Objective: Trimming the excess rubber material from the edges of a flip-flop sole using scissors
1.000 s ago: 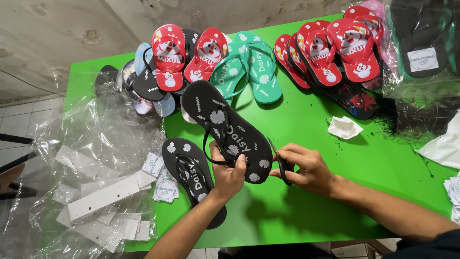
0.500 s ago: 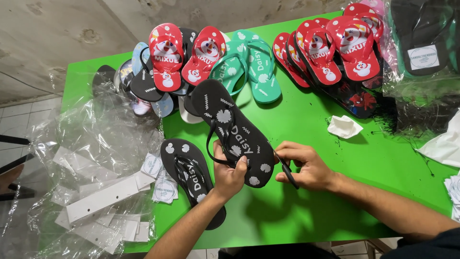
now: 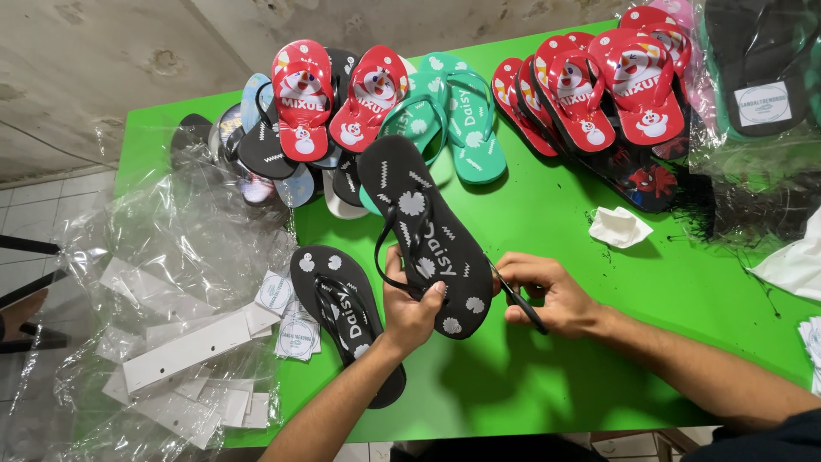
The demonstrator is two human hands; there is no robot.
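My left hand (image 3: pixel 412 306) grips a black flip-flop (image 3: pixel 428 231) with white flower prints by its heel end, lifting it tilted above the green table (image 3: pixel 599 342), toe pointing away. My right hand (image 3: pixel 547 295) holds a thin dark tool (image 3: pixel 522 305) at the heel's right edge, touching the sole. A second matching black flip-flop (image 3: pixel 346 312) lies flat on the table just left of my left forearm.
Piles of red, teal and black flip-flops (image 3: pixel 445 120) line the table's far side. Bagged dark sandals (image 3: pixel 761 94) sit at the far right. Clear plastic bags with white card strips (image 3: pixel 180 342) and round labels cover the left end. A crumpled white scrap (image 3: pixel 620 227) lies to the right.
The held flip-flop has risen slightly and tipped further away. My right hand has shifted the tool lower along the heel edge.
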